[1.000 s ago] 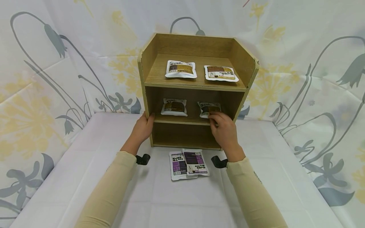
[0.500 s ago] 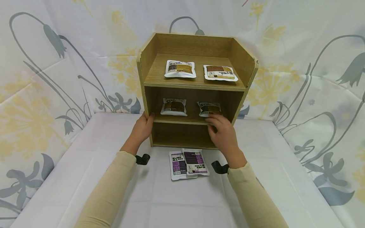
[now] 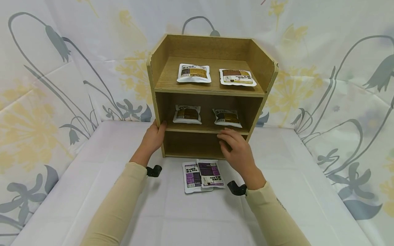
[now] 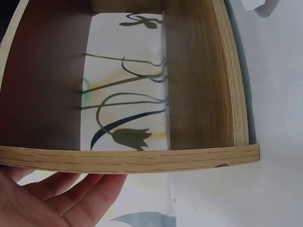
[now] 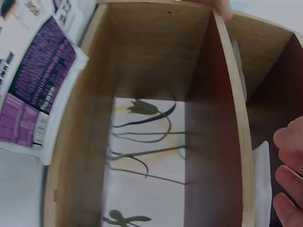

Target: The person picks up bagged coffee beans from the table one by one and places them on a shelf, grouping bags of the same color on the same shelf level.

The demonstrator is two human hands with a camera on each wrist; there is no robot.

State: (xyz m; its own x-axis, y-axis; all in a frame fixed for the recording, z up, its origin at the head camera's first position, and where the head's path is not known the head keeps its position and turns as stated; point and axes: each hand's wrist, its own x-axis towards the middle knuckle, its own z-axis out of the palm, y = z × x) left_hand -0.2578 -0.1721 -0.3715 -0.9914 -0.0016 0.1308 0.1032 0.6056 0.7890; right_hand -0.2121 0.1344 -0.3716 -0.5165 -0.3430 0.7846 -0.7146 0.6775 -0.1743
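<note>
A wooden three-level shelf unit (image 3: 212,91) stands on the white table. My left hand (image 3: 154,136) rests flat against its left side panel, thumb on the front edge; the left wrist view shows the fingers (image 4: 61,198) straight under the panel edge (image 4: 132,159). My right hand (image 3: 235,148) hovers in front of the bottom compartment, fingers relaxed and holding nothing. Just above it, a brown-labelled pouch (image 3: 227,118) lies on the middle shelf, right side. Two purple pouches (image 3: 210,173) overlap on the table before the shelf, and one of them (image 5: 40,90) shows in the right wrist view.
A second brown pouch (image 3: 187,114) lies on the middle shelf's left side, and two more pouches (image 3: 194,73) (image 3: 237,77) on the top level. The bottom compartment holds nothing. Flowered cloth (image 3: 61,85) hangs behind and beside the table.
My right hand let go of the right pouch on the middle shelf and drew back down toward me. The pouch stays on the shelf. The left hand has not moved.
</note>
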